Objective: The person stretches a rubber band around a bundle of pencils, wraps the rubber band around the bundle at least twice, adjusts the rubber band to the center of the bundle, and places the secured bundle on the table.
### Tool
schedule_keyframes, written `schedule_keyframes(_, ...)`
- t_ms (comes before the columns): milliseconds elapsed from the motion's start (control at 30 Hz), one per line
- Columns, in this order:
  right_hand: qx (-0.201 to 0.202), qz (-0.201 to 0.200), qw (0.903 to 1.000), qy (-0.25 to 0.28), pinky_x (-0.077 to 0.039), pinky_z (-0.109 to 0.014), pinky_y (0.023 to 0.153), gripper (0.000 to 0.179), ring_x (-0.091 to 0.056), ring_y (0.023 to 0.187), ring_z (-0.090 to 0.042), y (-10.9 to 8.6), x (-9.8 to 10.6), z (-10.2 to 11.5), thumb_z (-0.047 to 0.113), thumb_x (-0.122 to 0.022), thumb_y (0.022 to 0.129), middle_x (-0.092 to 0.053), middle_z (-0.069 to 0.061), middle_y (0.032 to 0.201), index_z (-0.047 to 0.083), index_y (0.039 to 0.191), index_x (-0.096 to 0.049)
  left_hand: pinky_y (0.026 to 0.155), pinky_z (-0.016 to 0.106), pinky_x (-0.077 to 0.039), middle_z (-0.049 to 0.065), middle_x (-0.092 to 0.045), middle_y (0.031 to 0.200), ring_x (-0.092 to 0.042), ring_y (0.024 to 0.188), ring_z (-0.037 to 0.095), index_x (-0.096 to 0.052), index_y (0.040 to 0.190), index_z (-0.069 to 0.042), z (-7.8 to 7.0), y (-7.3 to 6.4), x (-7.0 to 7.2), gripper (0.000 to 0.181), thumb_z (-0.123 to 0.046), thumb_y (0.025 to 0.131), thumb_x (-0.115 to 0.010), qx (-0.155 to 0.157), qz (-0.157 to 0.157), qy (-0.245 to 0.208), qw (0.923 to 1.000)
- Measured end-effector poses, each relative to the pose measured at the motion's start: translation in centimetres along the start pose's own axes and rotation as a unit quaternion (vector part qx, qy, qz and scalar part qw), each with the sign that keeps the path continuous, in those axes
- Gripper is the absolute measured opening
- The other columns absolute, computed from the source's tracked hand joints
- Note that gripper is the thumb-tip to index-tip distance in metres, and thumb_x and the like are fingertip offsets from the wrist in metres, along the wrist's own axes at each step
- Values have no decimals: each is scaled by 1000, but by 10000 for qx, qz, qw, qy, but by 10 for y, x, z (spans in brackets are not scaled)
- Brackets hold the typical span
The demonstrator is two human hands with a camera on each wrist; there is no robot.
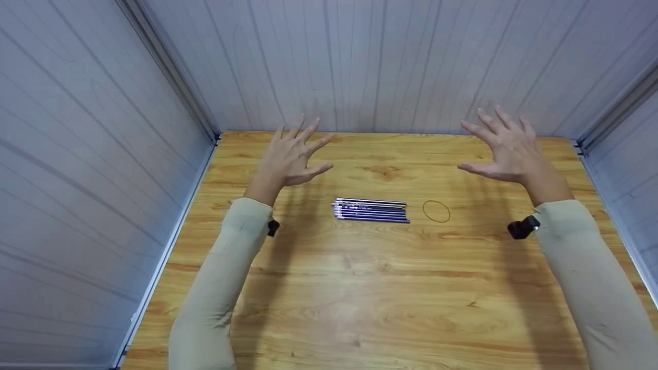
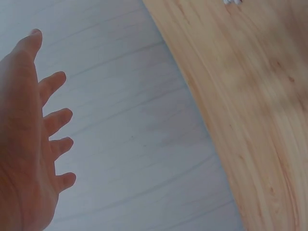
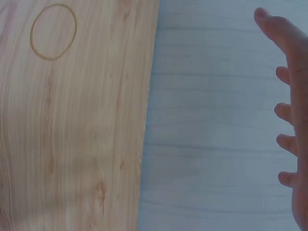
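Observation:
Both hands are held up over the far part of the table, fingers spread and nothing in them. My left hand (image 1: 289, 158) is up and to the left of a row of purple pencils (image 1: 371, 210), which lie side by side with their white ends to the left. Just right of the pencils lies a thin yellowish rubber band (image 1: 437, 211), in a loose oval. It shows again as a rubber band (image 3: 53, 32) at the upper left of the right wrist view. My right hand (image 1: 509, 149) is above and to the right of that band.
The wood-grain table (image 1: 360, 308) is closed in by a pale panel wall (image 1: 354, 67) at the back and by side panels at left (image 1: 87, 180) and right (image 1: 637, 195). A small black camera (image 1: 523, 227) is worn at the right wrist, another black piece (image 1: 273, 227) at the left.

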State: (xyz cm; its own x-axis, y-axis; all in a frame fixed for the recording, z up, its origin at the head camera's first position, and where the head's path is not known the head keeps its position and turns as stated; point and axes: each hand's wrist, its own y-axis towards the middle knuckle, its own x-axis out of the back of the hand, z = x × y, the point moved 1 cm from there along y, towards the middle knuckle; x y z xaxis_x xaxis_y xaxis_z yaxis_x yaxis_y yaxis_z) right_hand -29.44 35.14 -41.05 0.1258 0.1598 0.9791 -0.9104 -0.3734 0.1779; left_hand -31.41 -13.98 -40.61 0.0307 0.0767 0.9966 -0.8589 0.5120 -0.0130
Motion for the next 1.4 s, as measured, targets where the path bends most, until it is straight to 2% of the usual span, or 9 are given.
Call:
schedule_keyframes(267,317,-11,9995,26,-17,-87,131,95,-26,172,-54,14,-10,24,66,-78,93,-34,-19,185,28,174,-44,142,70,-15,6,-16,192,-11,180,38,-29,179,-41,-14,11,1,78,-79,110,-36,-170,25,-56,9998)
schedule_keyframes(467,494,57,9984,274,-21,-87,130,101,-27,171,-53,20,-20,38,61,-86,88,-35,-20,184,24,173,-45,140,73,-19,7,-19,191,-13,180,38,-29,179,-39,-19,11,-9,82,-77,109,-45,-129,126,-769,9969)
schedule_keyframes(700,728,465,9946,583,-32,-83,128,108,-32,168,-55,31,-40,61,56,-91,87,-36,-24,182,17,174,-42,137,75,-25,9,-25,190,-20,178,41,-29,180,-31,-28,15,-25,92,-73,105,-60,-191,528,-1479,9874)
schedule_keyframes(867,865,863,9899,719,-38,-77,128,107,-40,163,-54,36,-62,78,56,-91,88,-41,-27,178,14,173,-43,138,68,-30,12,-33,187,-29,175,40,-33,179,-28,-40,19,-42,95,-67,101,-72,-173,838,-1780,9803)
schedule_keyframes(1067,567,1512,9810,1078,-39,-80,125,106,-40,164,-53,36,-99,95,55,-91,90,-40,-22,180,21,176,-39,136,64,-36,13,-36,185,-35,172,40,-35,178,-25,-53,24,-73,96,-57,100,-81,-127,1108,-2035,9727)
schedule_keyframes(1233,369,1900,9727,1279,-40,-80,124,105,-39,165,-52,30,-127,102,51,-91,93,-40,-22,180,19,177,-37,134,62,-40,12,-39,183,-39,169,40,-36,178,-25,-63,25,-98,99,-53,98,-87,-131,1294,-1940,9723)
schedule_keyframes(1400,193,2188,9647,1450,-41,-76,126,107,-42,163,-51,19,-146,106,51,-93,91,-43,-23,177,20,177,-38,133,59,-43,13,-47,177,-45,165,40,-43,175,-22,-69,21,-116,99,-45,93,-94,-85,1354,-1985,9707)
